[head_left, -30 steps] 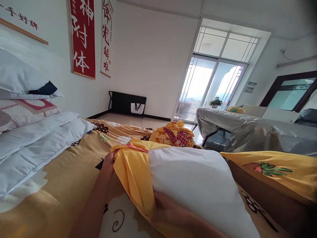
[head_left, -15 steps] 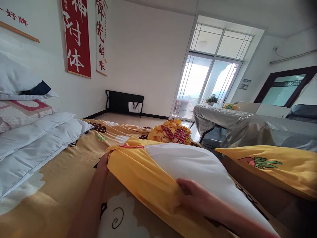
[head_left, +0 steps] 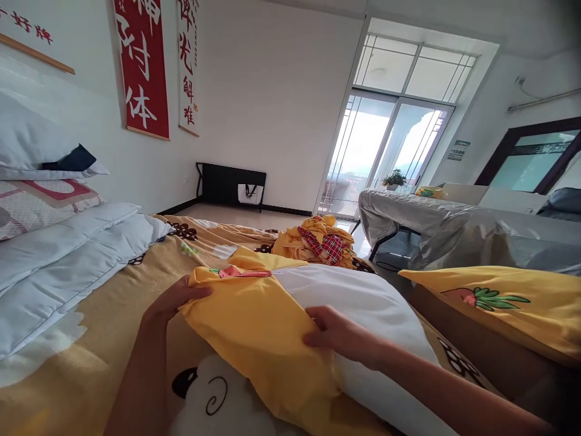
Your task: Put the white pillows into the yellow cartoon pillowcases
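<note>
A yellow pillowcase (head_left: 254,321) with a carrot design covers the left part of a white pillow (head_left: 363,297), whose right part shows bare. My left hand (head_left: 179,295) grips the pillowcase at its far left corner, thumb on top and the other fingers mostly hidden beneath. Farther right, my right hand (head_left: 329,330) pinches the yellow cloth where it meets the pillow. Both lie over a brown bedspread (head_left: 118,315) with a sheep pattern.
White pillows (head_left: 91,260) are stacked at the left. Beyond the pillow lies a heap of yellow and red-checked cloth (head_left: 318,239). A yellow cushion (head_left: 508,303) with a carrot sits at the right, and a plastic-covered table (head_left: 436,212) stands behind it.
My right hand has moved left and slightly up along the cloth. My left hand shows more clearly at the corner, and the pillowcase hangs looser with its near edge shifted.
</note>
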A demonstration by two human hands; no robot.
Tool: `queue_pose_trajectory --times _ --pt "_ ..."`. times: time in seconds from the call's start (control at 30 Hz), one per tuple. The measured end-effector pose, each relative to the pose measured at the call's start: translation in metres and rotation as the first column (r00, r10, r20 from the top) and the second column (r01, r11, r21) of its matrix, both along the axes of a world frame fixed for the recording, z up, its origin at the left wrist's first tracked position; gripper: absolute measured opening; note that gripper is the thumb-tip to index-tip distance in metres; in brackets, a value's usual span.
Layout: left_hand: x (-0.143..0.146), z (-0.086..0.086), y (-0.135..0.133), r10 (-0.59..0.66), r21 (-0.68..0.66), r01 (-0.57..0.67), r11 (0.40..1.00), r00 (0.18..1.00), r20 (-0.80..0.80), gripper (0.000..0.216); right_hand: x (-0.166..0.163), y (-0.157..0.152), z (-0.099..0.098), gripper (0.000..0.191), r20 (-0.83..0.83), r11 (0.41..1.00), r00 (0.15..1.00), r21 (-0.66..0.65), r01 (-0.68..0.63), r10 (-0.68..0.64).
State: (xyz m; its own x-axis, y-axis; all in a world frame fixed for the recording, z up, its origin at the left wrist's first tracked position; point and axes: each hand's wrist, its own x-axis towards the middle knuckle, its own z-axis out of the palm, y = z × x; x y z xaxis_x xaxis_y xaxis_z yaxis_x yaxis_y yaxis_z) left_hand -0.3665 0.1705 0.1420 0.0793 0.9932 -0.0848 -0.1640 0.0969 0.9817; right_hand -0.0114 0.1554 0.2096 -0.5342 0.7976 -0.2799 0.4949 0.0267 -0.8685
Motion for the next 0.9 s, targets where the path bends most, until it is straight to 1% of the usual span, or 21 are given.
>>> queue_pose_trajectory --times 0.07,0.1,0.13,0.17,0.2,0.23,0.27,0.3,0.37,0.4,0.43,0.47,0.5,0.53,0.57,0.6,0.67,0.7,0.77,0.83,0.9 --pt "-0.005 -0.002 -0.001 0.02 -0.003 -0.02 1.0 1.0 0.01 0.042 -0.01 0.014 0.002 0.024 -0.076 0.998 0.997 0.045 0.035 -0.032" --pt "-0.007 -0.003 0.0 0.043 -0.004 -0.043 0.999 0.999 0.031 0.041 -0.012 0.023 0.002 0.022 -0.077 0.993 0.996 0.097 0.06 -0.052" --pt "-0.009 -0.005 0.002 0.072 -0.008 -0.072 0.997 0.995 0.063 0.042 -0.012 0.032 0.001 0.02 -0.038 0.978 0.996 0.188 0.089 -0.084" --pt "-0.009 -0.006 0.005 0.103 -0.015 -0.103 0.995 0.99 0.099 0.042 -0.01 0.04 -0.001 0.017 0.037 0.943 0.991 0.314 0.112 -0.13" --pt "-0.008 -0.007 0.007 0.132 -0.022 -0.13 0.991 0.983 0.13 0.042 -0.007 0.047 -0.003 0.015 0.135 0.887 0.974 0.449 0.104 -0.183" --pt "-0.007 -0.007 0.01 0.155 -0.034 -0.151 0.988 0.975 0.16 0.042 -0.003 0.053 -0.004 0.013 0.241 0.83 0.944 0.555 0.057 -0.226" --pt "-0.004 -0.006 0.012 0.171 -0.049 -0.165 0.985 0.967 0.187 0.041 0.001 0.056 -0.006 0.011 0.34 0.792 0.909 0.61 -0.019 -0.241" --pt "0.0 -0.004 0.014 0.184 -0.064 -0.174 0.983 0.96 0.211 0.04 0.004 0.057 -0.006 0.011 0.432 0.783 0.874 0.614 -0.102 -0.225" --pt "0.009 0.002 0.016 0.203 -0.076 -0.19 0.979 0.947 0.248 0.035 0.007 0.055 -0.003 0.015 0.56 0.801 0.81 0.559 -0.214 -0.175" --pt "0.014 0.006 0.017 0.214 -0.078 -0.2 0.977 0.938 0.271 0.033 0.005 0.052 0.001 0.02 0.591 0.795 0.788 0.556 -0.243 -0.173" --pt "0.019 0.01 0.017 0.226 -0.078 -0.213 0.974 0.928 0.296 0.031 0.001 0.05 0.006 0.026 0.594 0.766 0.78 0.589 -0.257 -0.195" --pt "0.024 0.014 0.016 0.235 -0.073 -0.223 0.972 0.917 0.322 0.029 -0.005 0.049 0.012 0.03 0.571 0.716 0.79 0.646 -0.265 -0.223" --pt "0.029 0.018 0.015 0.24 -0.064 -0.233 0.97 0.904 0.353 0.027 -0.013 0.049 0.018 0.031 0.524 0.65 0.82 0.71 -0.27 -0.231" --pt "0.034 0.023 0.014 0.24 -0.054 -0.238 0.97 0.891 0.386 0.026 -0.022 0.051 0.024 0.03 0.462 0.579 0.864 0.767 -0.276 -0.2" --pt "0.039 0.027 0.012 0.234 -0.041 -0.239 0.97 0.878 0.417 0.026 -0.034 0.055 0.029 0.028 0.4 0.512 0.906 0.812 -0.281 -0.136" --pt "0.043 0.03 0.01 0.226 -0.025 -0.24 0.97 0.867 0.444 0.026 -0.046 0.06 0.033 0.027 0.344 0.46 0.937 0.842 -0.284 -0.052" --pt "0.051 0.036 0.006 0.214 0.006 -0.247 0.969 0.847 0.486 0.028 -0.073 0.073 0.039 0.027 0.276 0.406 0.954 0.863 -0.301 0.12" --pt "0.054 0.038 0.004 0.207 0.017 -0.248 0.969 0.841 0.499 0.03 -0.087 0.081 0.041 0.029 0.264 0.399 0.946 0.86 -0.319 0.187" --pt "0.06 0.042 0.0 0.183 0.049 -0.239 0.97 0.843 0.505 0.034 -0.113 0.095 0.041 0.033 0.271 0.413 0.92 0.831 -0.373 0.285" --pt "0.065 0.044 -0.004 0.169 0.095 -0.241 0.966 0.864 0.474 0.039 -0.134 0.108 0.039 0.034 0.302 0.454 0.876 0.764 -0.458 0.375" --pt "0.069 0.047 -0.009 0.201 0.16 -0.285 0.945 0.893 0.402 0.042 -0.148 0.117 0.035 0.025 0.308 0.51 0.826 0.668 -0.541 0.473"
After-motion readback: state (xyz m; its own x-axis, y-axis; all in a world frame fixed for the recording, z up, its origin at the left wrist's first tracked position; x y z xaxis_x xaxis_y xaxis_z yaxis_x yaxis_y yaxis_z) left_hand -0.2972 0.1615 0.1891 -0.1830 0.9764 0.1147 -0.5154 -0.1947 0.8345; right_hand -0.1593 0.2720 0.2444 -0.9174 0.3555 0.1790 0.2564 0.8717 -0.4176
